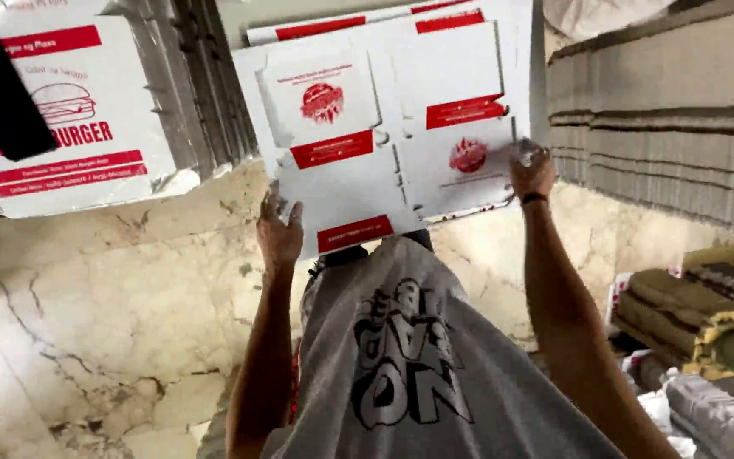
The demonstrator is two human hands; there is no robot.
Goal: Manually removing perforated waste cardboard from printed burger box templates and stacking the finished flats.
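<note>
Far left of the left hand, up and away from it: a stack of flat white cartons (70,119) with red bars and a burger drawing, leaning on the marble floor (87,314). A black strip (2,98) covers part of the top carton. Right of that stack, still above-left of the left hand, grey cardboard sheets (206,76) stand on edge.

Left hand (279,231): fingers curled around the lower left edge of an unfolded white box blank (384,136), thumb side on the near face. Closed grip on the blank, fingertips hidden behind the card.

The box blank spans between both hands, held up in front of the grey printed shirt (401,357). Flat, not folded, red labels and round red marks on its panels. More white sheets sit directly behind it, their top edges showing above.

Right hand (531,170): clamped on the right edge of the same blank, higher than the left hand. Dark band on the wrist. Fingers blurred, so exact finger spread can't be told, but it has hold of the card.

Right of the right hand: tall pile of grey corrugated sheets (664,127), edges facing in. Below it, well under the right forearm, rolled bundles (707,314) in brown, yellow and grey.
</note>
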